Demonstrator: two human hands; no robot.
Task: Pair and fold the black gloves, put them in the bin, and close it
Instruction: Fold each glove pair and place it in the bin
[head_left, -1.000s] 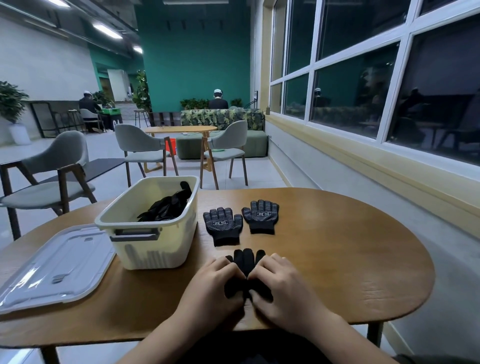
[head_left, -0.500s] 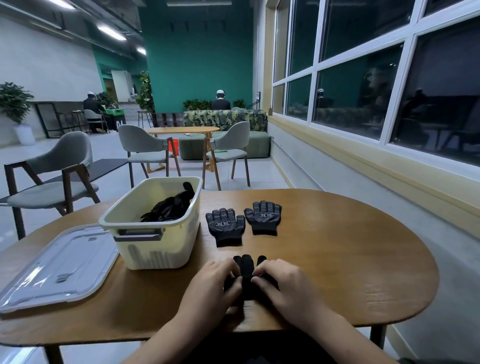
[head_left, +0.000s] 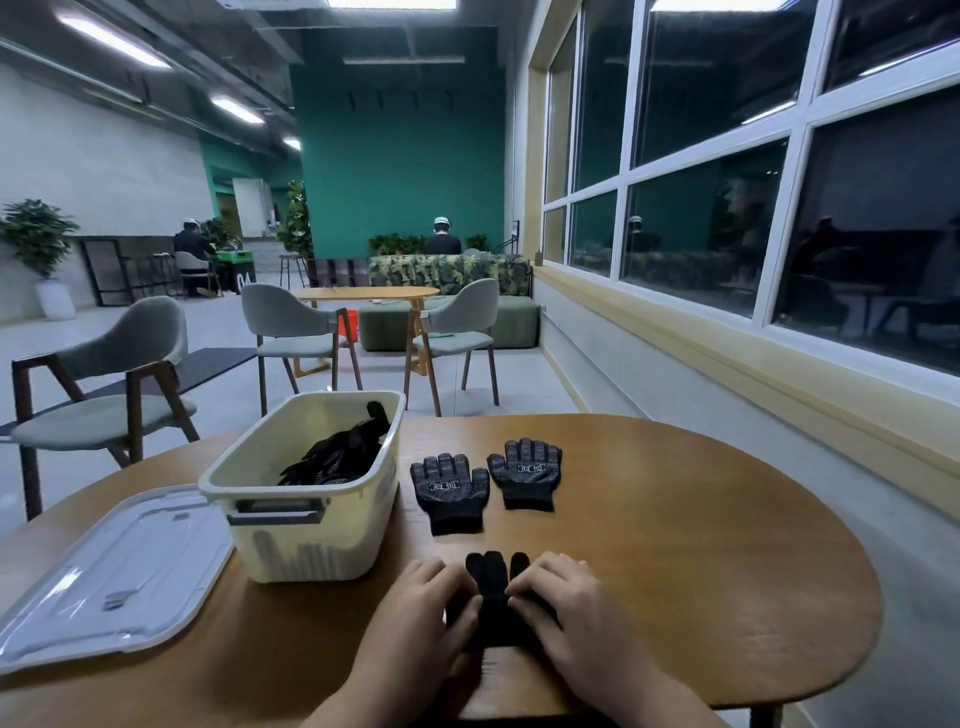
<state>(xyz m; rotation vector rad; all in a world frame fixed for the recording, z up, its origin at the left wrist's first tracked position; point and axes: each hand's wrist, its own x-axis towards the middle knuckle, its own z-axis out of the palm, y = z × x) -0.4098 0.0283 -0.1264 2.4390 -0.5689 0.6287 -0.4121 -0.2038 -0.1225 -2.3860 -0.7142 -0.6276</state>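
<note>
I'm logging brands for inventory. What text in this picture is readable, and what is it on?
"04", seemingly, in white on the distant black stand.
White print on the left black dotted glove and the right black dotted glove: too blurred to read.
Nothing else legible.

My left grip (head_left: 431, 605) and right grip (head_left: 563, 597) are hiding most of the near gloves (head_left: 493, 577); the lid (head_left: 104, 571) is running off-frame left.

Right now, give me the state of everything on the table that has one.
Bin, open, black gloves inside.
Lid, off, flat on the table left of the bin.
Two far gloves, flat, side by side, apart.
Near gloves, under both hands, fingers sticking out.
Left hand, bent fingers on near gloves.
Right hand, same.
</note>
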